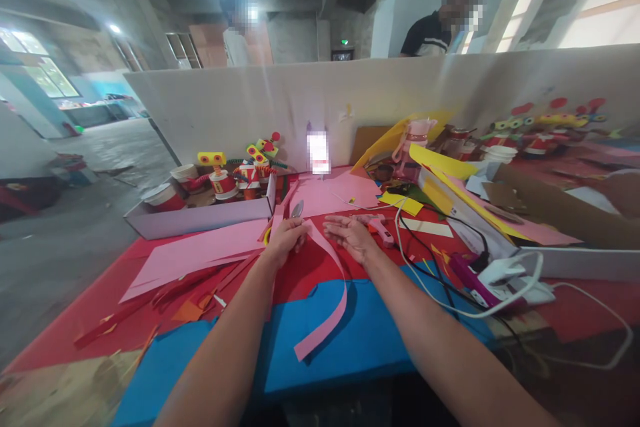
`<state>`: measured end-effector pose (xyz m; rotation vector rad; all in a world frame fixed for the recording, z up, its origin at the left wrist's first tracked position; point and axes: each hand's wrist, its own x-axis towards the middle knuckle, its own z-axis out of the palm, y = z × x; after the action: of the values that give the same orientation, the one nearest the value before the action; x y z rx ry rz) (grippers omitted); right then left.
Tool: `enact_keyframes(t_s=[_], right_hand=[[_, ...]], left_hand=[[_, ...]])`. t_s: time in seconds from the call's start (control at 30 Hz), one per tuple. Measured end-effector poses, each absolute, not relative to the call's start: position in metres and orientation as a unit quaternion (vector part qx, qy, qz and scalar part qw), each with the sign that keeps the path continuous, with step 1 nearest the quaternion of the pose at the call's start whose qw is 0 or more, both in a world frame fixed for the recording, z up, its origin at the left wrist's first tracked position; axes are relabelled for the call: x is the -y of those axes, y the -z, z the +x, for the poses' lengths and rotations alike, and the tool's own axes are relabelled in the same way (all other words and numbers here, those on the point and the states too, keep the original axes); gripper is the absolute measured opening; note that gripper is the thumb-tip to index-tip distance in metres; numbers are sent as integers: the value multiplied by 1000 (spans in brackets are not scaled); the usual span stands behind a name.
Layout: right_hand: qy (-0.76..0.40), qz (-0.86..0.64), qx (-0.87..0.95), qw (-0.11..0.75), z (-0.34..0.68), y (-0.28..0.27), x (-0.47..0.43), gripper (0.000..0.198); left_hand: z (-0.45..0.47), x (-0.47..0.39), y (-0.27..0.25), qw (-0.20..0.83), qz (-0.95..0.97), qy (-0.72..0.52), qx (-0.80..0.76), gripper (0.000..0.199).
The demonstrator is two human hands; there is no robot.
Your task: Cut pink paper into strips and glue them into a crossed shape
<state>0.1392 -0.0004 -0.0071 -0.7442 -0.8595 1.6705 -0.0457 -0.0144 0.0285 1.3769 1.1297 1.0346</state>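
A long pink paper strip point(341, 271) curves down from my left hand point(287, 241) toward the front of the table. The fingers of that hand are pinched together at the strip's upper end. Apart from it to the right, my right hand point(353, 237) has its fingers stretched out, with nothing visible in them. Scissors point(297, 209) lie just behind my left hand, their yellow handle partly hidden by it. Right of my right hand rests a pink glue gun point(384, 232). Large pink paper sheets point(197, 255) lie to the left, and another pink sheet point(330, 191) lies behind the hands.
A shallow box point(200, 221) with robot-like paper-cup figures point(223, 183) stands at the left. On the right are a purple power strip point(467, 280), tangled cables and a box of coloured paper point(570, 263). A lit phone point(319, 152) stands by the partition point(285, 97); two people are beyond it.
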Motion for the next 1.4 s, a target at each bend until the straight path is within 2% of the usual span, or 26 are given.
enact_keyframes(t_s=[0.27,0.4,0.53,0.7,0.8,0.87,0.93,0.97,1.07,1.13,1.2,1.27,1.4], right_hand=[[-707,-299,354,534,133,12,1,29],[-701,-300,381,523,131,13,0,27],[-726,-335,399,449,129,2,8,45],[-766,-261,509,292,135,-14,25,43],[-639,-309,641,294,147,-18,23,44],[-434,-437,692,376,156,-20,19,38],[-325,-491,683,433,162,-22,15,32],[-228,-520,678,466,162,-24,14,29],[-29,-521,702,484,152,-26,19,26],[-21,-473,750,462,137,-24,26,19],[-73,-438,787,427,121,-17,32,13],[-108,-430,815,374,110,-11,36,16],[-84,-465,825,311,104,-9,39,23]], left_hand=[[-34,29,-46,579,577,-391,-424,29],[-32,29,-38,526,578,-468,-413,34],[-38,24,-26,428,618,-488,-443,41],[-46,18,-23,319,590,-571,-473,43],[-52,13,-24,287,528,-632,-489,37],[-56,10,-24,298,489,-654,-494,31],[-57,8,-24,333,466,-659,-488,28],[-56,8,-24,353,460,-656,-482,28],[-51,10,-23,408,471,-629,-465,29],[-46,13,-22,433,502,-586,-466,28],[-42,15,-20,443,539,-535,-477,27],[-41,17,-19,450,565,-495,-483,24],[-42,17,-19,467,582,-471,-471,19]])
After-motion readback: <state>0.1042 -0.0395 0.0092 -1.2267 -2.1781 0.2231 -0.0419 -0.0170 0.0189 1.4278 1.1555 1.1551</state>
